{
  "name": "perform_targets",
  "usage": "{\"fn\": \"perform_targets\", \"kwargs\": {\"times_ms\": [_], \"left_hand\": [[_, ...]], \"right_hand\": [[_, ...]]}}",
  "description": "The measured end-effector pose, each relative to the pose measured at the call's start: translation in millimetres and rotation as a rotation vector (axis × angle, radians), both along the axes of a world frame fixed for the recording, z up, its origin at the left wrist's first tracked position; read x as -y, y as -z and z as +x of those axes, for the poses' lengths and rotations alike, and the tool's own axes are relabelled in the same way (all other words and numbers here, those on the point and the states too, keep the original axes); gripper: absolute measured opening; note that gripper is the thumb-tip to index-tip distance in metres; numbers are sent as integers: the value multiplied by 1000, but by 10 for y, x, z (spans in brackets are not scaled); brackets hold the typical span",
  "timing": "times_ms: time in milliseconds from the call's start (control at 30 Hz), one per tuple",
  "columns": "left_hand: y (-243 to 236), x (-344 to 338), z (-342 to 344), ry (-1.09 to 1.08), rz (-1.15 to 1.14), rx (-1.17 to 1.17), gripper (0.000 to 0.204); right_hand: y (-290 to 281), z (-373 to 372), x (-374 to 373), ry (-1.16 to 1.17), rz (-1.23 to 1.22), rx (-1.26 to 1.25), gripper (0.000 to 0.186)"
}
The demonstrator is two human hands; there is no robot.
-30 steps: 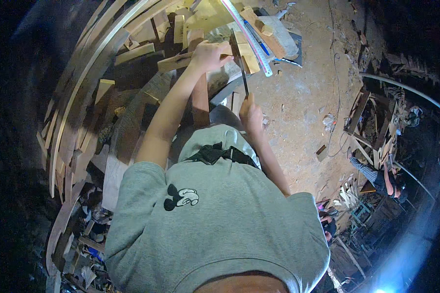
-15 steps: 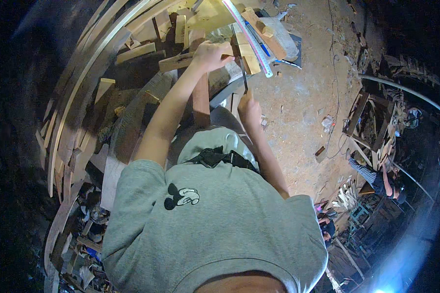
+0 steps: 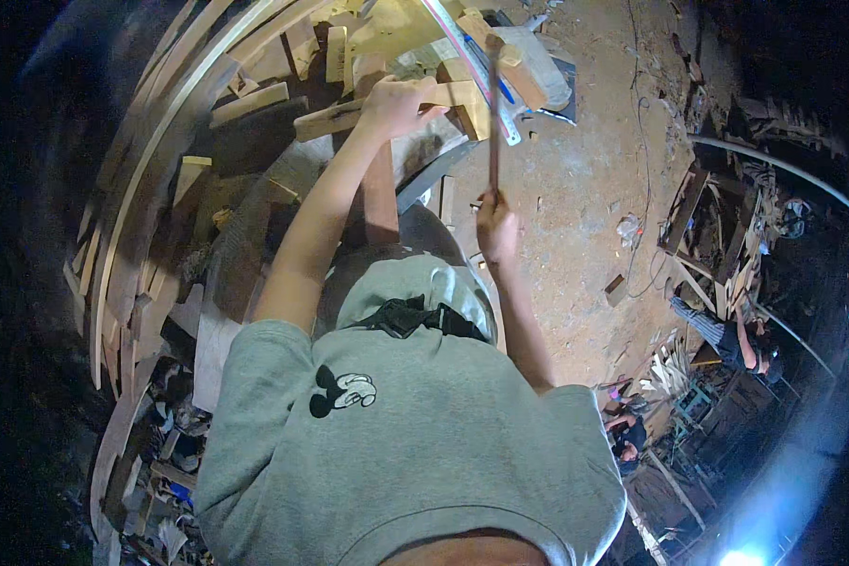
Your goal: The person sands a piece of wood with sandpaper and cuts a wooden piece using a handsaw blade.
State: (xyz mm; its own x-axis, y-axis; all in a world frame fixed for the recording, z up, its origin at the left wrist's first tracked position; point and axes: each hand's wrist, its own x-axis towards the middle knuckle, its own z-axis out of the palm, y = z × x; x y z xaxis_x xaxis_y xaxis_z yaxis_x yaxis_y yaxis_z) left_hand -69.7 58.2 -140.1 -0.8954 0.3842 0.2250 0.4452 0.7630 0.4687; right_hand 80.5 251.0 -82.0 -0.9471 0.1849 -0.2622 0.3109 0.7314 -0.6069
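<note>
My left hand (image 3: 398, 108) is closed round a pale wooden bar (image 3: 328, 123), which lies across other timber at the top middle. The bar's far end comes out on the right of my fingers. In my right hand (image 3: 498, 229) is a long, narrow brown tool (image 3: 494, 123), gripped at its lower end and pointing away from me. It is smeared by motion, so its kind is unclear. The tool stands just right of the bar, apart from my left hand. Close behind it lie a ruler (image 3: 464, 58) and a blue pen (image 3: 504, 91).
Wood blocks (image 3: 536, 68) lie beyond the ruler. Long curved planks (image 3: 123, 236) and offcuts crowd the left. Sandy ground (image 3: 575, 245) stretches right, with a cable (image 3: 645, 160) across it. Farther right are a wooden frame (image 3: 689, 212) and two people (image 3: 726, 344) at work.
My right hand has swung the tool rightward and up, off the wood. My left hand keeps its grip on the bar. The view has shifted slightly.
</note>
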Motion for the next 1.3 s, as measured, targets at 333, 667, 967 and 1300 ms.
{"fn": "perform_targets", "kwargs": {"times_ms": [333, 667, 967, 1300], "left_hand": [[28, -22, -27, 59, -5, -90, 35], [146, -1, -40, 46, 51, -127, 36], [73, 8, -31, 63, 83, -70, 36], [-8, 3, -26, 33, 84, -25, 32]], "right_hand": [[230, -169, 114, -119, 126, 2, 22], [142, -196, 125, -147, 186, 40, 23], [162, -248, 183, -140, 147, 29, 24], [126, -134, 116, 263, -575, -84, 18]]}}
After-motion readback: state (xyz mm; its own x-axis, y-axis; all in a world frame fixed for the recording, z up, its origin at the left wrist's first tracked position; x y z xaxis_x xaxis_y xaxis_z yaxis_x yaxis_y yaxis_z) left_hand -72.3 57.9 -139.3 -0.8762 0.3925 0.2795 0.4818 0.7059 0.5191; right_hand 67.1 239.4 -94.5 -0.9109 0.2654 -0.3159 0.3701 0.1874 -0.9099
